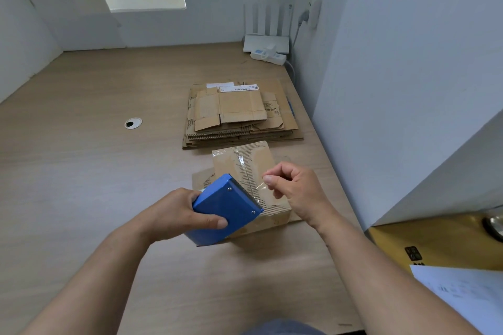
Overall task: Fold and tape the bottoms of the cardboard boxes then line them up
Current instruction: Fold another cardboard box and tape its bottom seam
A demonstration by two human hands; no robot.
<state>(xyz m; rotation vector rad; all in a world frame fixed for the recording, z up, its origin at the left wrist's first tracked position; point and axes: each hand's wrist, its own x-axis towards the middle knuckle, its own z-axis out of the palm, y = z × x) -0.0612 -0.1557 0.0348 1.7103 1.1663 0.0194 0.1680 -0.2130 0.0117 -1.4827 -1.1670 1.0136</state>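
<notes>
A small cardboard box stands bottom-up on the wooden table, its folded flaps showing clear tape along the seam. My left hand grips a blue tape dispenser at the box's near left corner. My right hand pinches the free end of the clear tape between thumb and forefinger, just above the box's near right part. Behind the box lies a stack of flattened cardboard boxes.
A white router and a power strip sit at the back right corner. A round cable hole is in the table at the left. A white wall panel stands at the right; a yellow box and white paper lie near right.
</notes>
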